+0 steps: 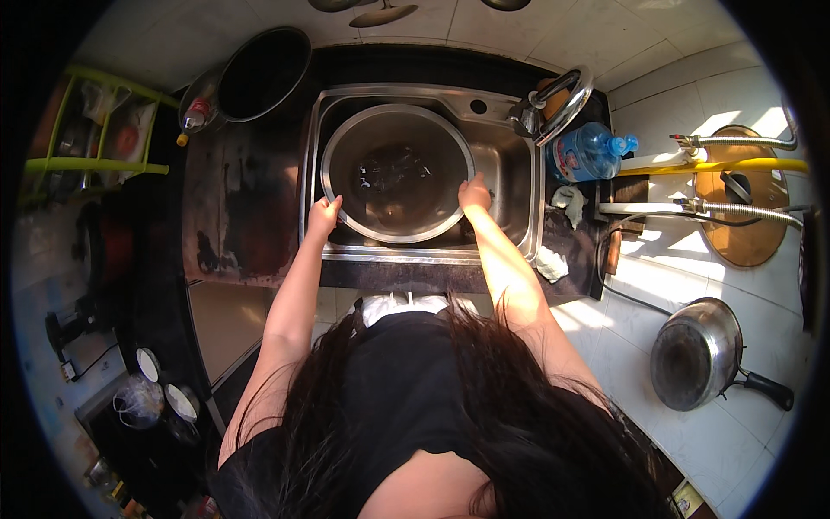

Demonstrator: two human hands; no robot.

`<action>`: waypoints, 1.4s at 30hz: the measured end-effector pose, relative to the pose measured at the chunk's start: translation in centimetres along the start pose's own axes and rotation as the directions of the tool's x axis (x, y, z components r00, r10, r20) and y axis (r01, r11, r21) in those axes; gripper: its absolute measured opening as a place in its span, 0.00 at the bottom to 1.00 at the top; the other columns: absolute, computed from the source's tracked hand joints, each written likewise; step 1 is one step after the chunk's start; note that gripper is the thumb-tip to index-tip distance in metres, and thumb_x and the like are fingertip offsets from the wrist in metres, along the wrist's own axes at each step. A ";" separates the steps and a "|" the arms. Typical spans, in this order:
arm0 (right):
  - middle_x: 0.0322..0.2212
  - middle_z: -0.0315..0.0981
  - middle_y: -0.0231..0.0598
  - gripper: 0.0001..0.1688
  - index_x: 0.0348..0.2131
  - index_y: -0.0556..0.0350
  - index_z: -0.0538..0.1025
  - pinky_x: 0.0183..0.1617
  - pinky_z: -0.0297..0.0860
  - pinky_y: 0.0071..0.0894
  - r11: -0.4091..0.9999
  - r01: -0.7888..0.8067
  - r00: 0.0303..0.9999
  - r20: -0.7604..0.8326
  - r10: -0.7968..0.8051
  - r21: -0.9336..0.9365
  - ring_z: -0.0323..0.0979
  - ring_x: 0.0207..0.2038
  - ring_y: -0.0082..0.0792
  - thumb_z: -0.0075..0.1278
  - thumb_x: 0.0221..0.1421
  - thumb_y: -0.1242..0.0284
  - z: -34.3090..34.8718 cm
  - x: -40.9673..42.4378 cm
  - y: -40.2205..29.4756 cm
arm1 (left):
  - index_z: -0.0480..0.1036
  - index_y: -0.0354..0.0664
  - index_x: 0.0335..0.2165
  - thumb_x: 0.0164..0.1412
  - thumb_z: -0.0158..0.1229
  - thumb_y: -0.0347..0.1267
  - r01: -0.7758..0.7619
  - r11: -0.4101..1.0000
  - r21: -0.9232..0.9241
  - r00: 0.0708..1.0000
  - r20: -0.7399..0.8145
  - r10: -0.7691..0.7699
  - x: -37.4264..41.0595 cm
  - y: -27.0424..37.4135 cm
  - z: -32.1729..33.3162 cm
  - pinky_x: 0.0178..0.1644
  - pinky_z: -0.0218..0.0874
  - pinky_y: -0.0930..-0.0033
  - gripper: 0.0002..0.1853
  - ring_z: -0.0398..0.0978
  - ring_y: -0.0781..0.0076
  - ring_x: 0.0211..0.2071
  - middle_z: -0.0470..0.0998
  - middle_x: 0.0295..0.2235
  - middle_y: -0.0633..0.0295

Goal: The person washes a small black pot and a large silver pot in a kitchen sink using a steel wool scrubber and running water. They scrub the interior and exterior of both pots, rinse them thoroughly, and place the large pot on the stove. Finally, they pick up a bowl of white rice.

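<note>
A large round metal basin [402, 214] with liquid in it is at the left part of a stainless steel sink [512, 170]. My left hand [322, 216] grips the basin's rim at its lower left, thumb on top and the other fingers hidden under the edge. At the rim's right side my right hand [475, 194] has hold of it too, its lower fingers partly out of sight. Beyond the sink's right corner stands a chrome faucet [563, 107]. Light glints off the surface inside the basin.
Right of the sink lie a blue-tinted plastic bottle [587, 152] and crumpled white cloths [551, 265]. A dark round pan [264, 74] stands behind at the left. A saucepan [697, 353] and a brown lid [742, 227] hang on the right tiled wall. A green rack [97, 163] is far left.
</note>
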State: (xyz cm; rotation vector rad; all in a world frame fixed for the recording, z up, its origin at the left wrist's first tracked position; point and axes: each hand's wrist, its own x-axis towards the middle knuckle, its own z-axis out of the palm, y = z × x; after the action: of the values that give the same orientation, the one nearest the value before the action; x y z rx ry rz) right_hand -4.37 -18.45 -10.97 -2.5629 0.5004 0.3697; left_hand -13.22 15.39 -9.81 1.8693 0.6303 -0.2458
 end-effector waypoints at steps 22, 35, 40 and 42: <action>0.38 0.70 0.54 0.22 0.44 0.65 0.66 0.45 0.64 0.34 0.924 0.052 0.884 0.412 -0.219 0.379 0.69 0.43 0.43 0.48 0.51 0.71 -1.6 -6.9 0.1 | 0.68 0.33 0.12 0.42 0.50 0.39 -0.388 0.613 0.688 0.795 -0.088 0.601 -10.6 29.7 1.6 0.26 0.63 0.63 0.17 0.71 0.52 0.19 0.70 0.15 0.48; 0.41 0.67 0.59 0.26 0.48 0.63 0.61 0.39 0.67 0.41 0.777 -0.045 0.805 0.483 -0.344 0.628 0.67 0.43 0.52 0.42 0.54 0.64 9.0 -8.1 -0.6 | 0.70 0.35 0.10 0.38 0.52 0.34 -0.516 0.291 0.805 0.560 0.060 0.827 -14.8 34.0 4.9 0.22 0.63 0.62 0.13 0.70 0.56 0.14 0.69 0.11 0.50; 0.43 0.66 0.59 0.27 0.49 0.66 0.60 0.45 0.63 0.35 0.642 -0.083 0.711 0.496 -0.498 0.763 0.65 0.46 0.49 0.42 0.54 0.67 2.1 -11.9 -5.0 | 0.69 0.34 0.11 0.40 0.52 0.34 -0.539 0.300 0.787 0.581 0.090 0.809 -15.9 33.4 6.1 0.21 0.61 0.61 0.13 0.68 0.55 0.13 0.68 0.11 0.50; 0.43 0.66 0.59 0.27 0.49 0.66 0.61 0.46 0.62 0.35 0.578 -0.044 0.673 0.452 -0.585 0.815 0.65 0.46 0.48 0.42 0.54 0.67 -0.9 -13.3 -6.3 | 0.69 0.35 0.10 0.39 0.53 0.33 -0.564 0.281 0.776 0.531 0.081 0.844 -16.3 33.2 6.0 0.20 0.61 0.61 0.13 0.68 0.55 0.13 0.68 0.10 0.50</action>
State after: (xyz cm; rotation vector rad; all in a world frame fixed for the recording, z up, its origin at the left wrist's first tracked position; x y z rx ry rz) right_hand -13.54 -10.12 -3.00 -1.4174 -0.0954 0.7497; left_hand -8.41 -3.89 21.98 2.8411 -0.2717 0.5849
